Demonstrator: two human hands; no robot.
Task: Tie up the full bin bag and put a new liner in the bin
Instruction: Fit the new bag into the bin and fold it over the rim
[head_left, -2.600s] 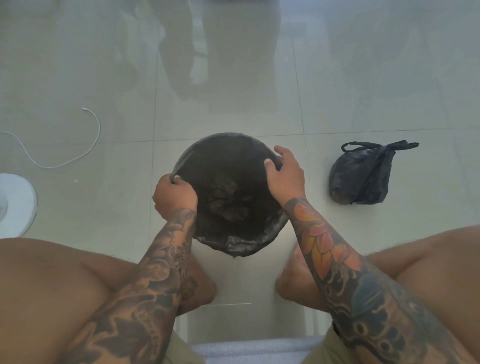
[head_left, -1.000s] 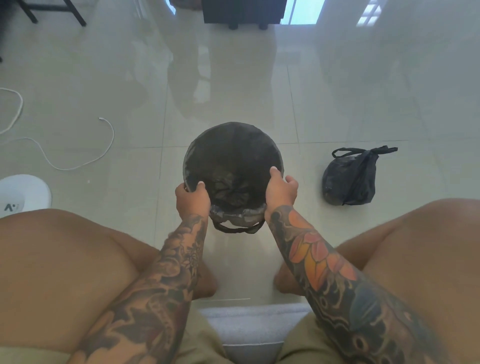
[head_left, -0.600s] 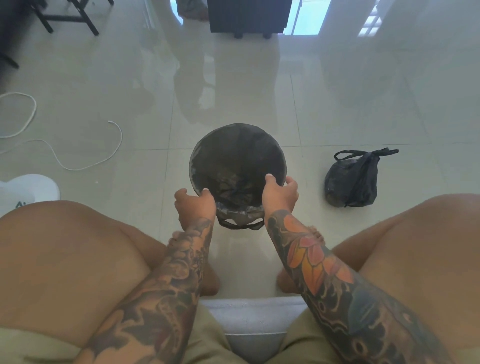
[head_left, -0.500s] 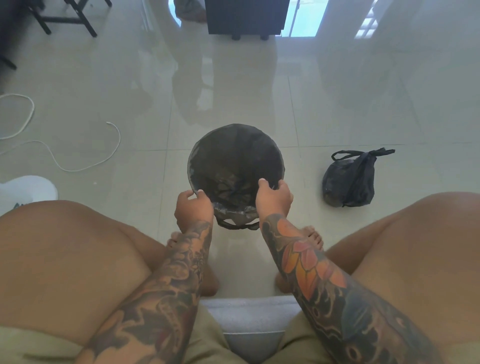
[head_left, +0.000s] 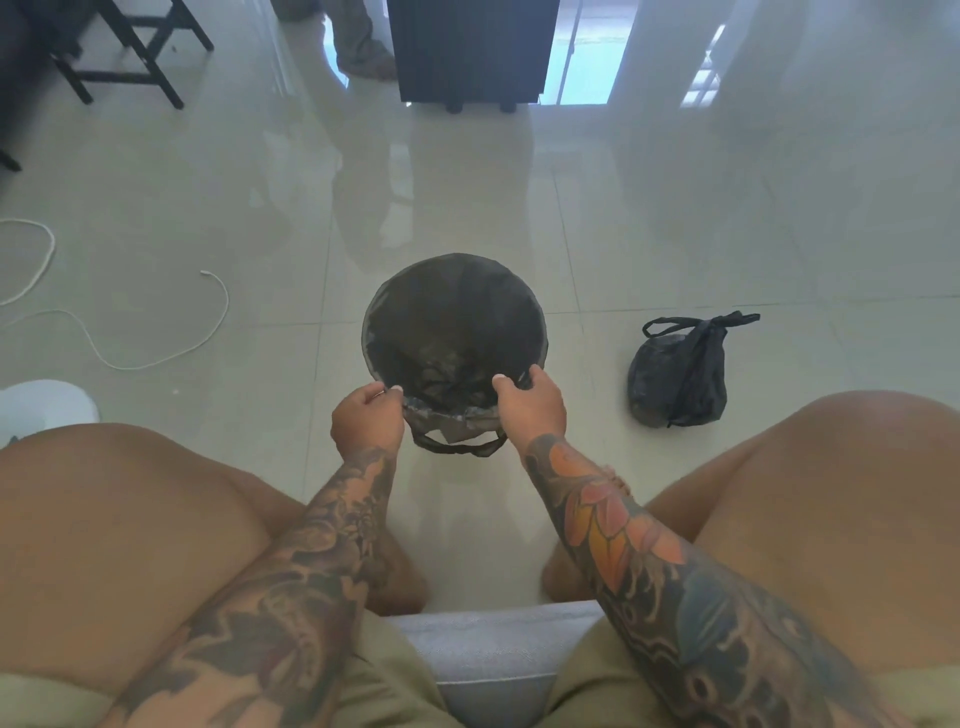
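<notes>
A round black bin stands upright on the tiled floor in front of my knees. A black liner is spread inside it, its edge folded over the near rim with a handle loop hanging down outside. My left hand pinches the liner's edge at the near-left rim. My right hand grips the liner's edge at the near-right rim. A tied black bin bag lies on the floor to the right of the bin, apart from both hands.
A white cable curls over the floor at the left, near a white round object. A black cabinet and black chair legs stand at the far side. I sit on a grey seat.
The bin went from tilted towards me to upright. Both hands slid from the bin's sides to its near rim. The view has tipped up, showing more of the room.
</notes>
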